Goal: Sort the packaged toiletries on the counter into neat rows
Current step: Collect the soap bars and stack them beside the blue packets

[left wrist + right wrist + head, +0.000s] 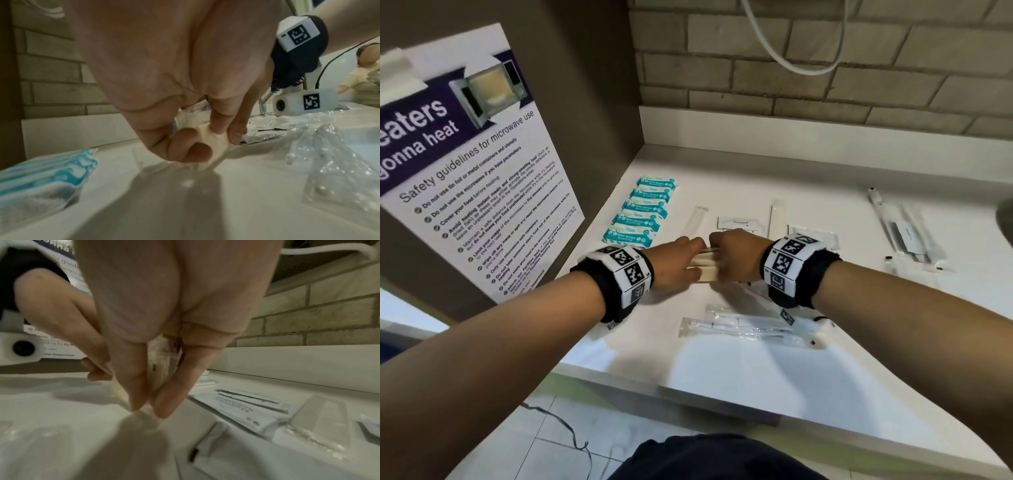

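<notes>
Both hands, left hand point(681, 262) and right hand point(736, 255), are pinching cream packets point(707, 267), count unclear, beside five wipe packs point(640, 214) lying in one row

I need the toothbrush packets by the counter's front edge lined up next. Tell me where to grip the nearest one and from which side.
The nearest toothbrush packet lies flat, long and thin, running left to right on the counter. Probably best: come from above and pinch across its narrow width near the middle, so it lifts level. Its clear wrapper looks slippery, so grip the brush handle inside, not the loose film ends.
</notes>
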